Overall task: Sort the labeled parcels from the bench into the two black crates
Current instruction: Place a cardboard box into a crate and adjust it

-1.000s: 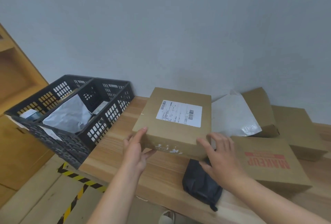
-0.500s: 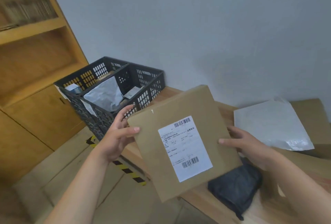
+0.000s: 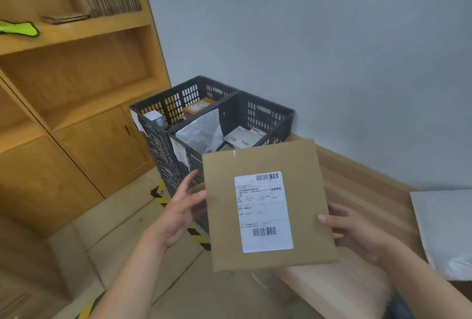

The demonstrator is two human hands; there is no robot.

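Currently, head view: flat brown cardboard parcel, white label facing the camera at frame centre, presumably for reading before sorting. Right hand pinches its right edge; left hand, fingers straight, steadies the left edge. Two black plastic crates stand just behind. Half a second ago the parcel sat askew; now it is squarer.

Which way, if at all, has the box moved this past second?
Yes: the box lifted off the bench and carried left, toward the crates.

Pale grey wall, wood shelf unit w/ cupboard doors, tan floor, hazard tape
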